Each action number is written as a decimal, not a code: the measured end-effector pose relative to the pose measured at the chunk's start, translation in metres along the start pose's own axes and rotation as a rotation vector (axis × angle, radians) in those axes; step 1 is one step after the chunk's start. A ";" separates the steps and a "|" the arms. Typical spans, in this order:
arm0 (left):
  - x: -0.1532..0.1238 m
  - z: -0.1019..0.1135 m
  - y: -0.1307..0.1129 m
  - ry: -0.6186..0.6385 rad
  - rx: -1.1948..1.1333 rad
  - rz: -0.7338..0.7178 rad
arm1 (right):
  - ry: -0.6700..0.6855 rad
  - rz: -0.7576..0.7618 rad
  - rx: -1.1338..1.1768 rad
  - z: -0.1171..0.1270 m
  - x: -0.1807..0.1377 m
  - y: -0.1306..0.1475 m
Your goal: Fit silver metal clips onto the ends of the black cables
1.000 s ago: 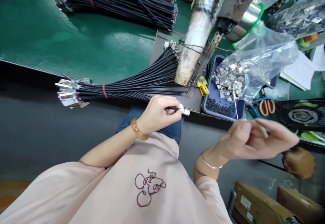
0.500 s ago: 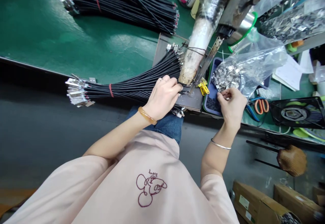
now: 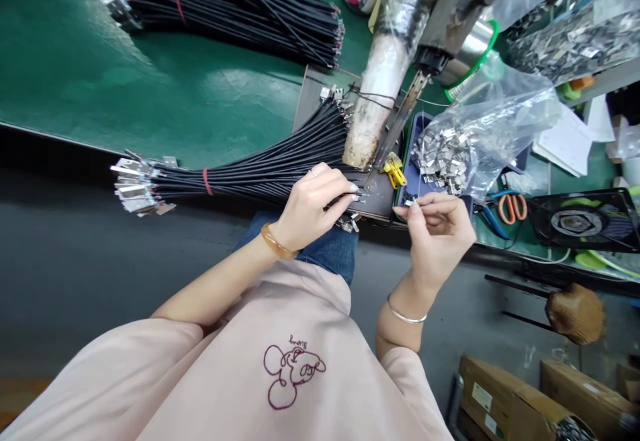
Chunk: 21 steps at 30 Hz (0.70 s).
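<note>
My left hand [image 3: 316, 202] is over the loose ends of a bundle of black cables [image 3: 250, 169], its thumb and forefinger close together at a cable end. Part of that cable is hidden under the fingers. The bundle is tied with a red band [image 3: 207, 181], and metal terminals [image 3: 137, 186] crowd its left end. My right hand [image 3: 437, 231] pinches a small silvery metal piece [image 3: 411, 203] between thumb and forefinger, in front of a blue tray [image 3: 414, 135]. Loose metal clips [image 3: 447, 161] lie in the tray, partly under a clear plastic bag [image 3: 515, 121].
A soldering iron [image 3: 400, 124] hangs tip-down beside a white-wrapped duct [image 3: 373, 101]. A yellow clip [image 3: 395, 171] sits near the tray. Further off are a solder spool [image 3: 470, 54], orange-handled pliers [image 3: 513, 207], a small fan [image 3: 575, 222] and another cable bundle [image 3: 250, 17].
My right hand has drawn left and toward me from the clips, now showing a small metal piece in its pinch. My left hand has shifted slightly left and nearer me, forefinger and thumb extended.
</note>
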State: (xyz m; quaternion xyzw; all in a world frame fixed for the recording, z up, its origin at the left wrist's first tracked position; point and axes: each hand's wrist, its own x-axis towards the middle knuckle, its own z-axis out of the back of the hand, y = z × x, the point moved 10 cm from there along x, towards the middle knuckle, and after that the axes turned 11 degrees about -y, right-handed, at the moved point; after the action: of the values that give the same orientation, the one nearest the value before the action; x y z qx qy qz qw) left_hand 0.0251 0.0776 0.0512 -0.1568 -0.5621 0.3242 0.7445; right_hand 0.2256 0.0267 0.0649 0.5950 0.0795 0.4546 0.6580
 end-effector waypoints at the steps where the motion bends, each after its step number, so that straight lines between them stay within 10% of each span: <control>1: 0.000 0.000 0.000 -0.015 0.005 0.000 | -0.022 0.040 0.000 -0.002 -0.006 0.006; 6: 0.002 0.003 -0.003 -0.045 -0.004 0.015 | -0.018 0.260 -0.062 -0.018 -0.028 0.022; 16: 0.001 -0.005 0.007 0.142 -0.149 0.194 | 0.245 -0.055 0.165 -0.052 -0.033 -0.008; 21: 0.000 -0.010 0.007 0.198 -0.164 0.204 | 0.202 0.038 0.111 -0.053 -0.038 0.000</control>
State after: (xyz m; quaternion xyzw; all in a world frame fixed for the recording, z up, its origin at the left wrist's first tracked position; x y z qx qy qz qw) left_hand 0.0326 0.0839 0.0439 -0.3045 -0.4916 0.3340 0.7443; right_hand 0.1701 0.0383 0.0333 0.5829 0.1593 0.5197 0.6039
